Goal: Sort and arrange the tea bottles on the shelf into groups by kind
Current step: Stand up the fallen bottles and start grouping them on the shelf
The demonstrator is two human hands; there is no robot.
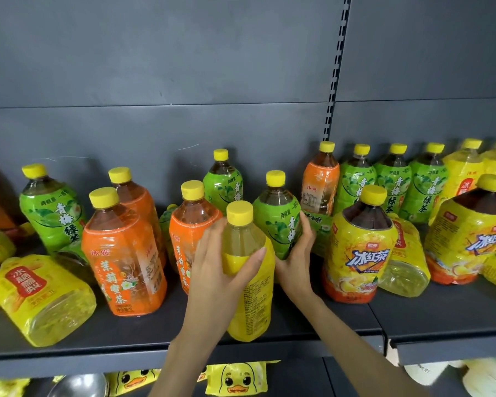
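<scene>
You read 冰红茶 on the dark yellow-label bottle [362, 253], 茉莉蜜茶 on the front orange bottle [123, 262], 青梅绿茶 on the rear green bottle [424, 193], 冰糖雪梨 on the toppled yellow bottle [40, 296]

Bright, even light is noted; soft shadows are thrown on the back panel [155, 130]; frame edges are bowed

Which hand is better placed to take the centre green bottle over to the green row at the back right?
Right. The right hand holds the green bottle by its right side, and the green row stands further right. The left hand is busy holding the yellow bottle.
</scene>
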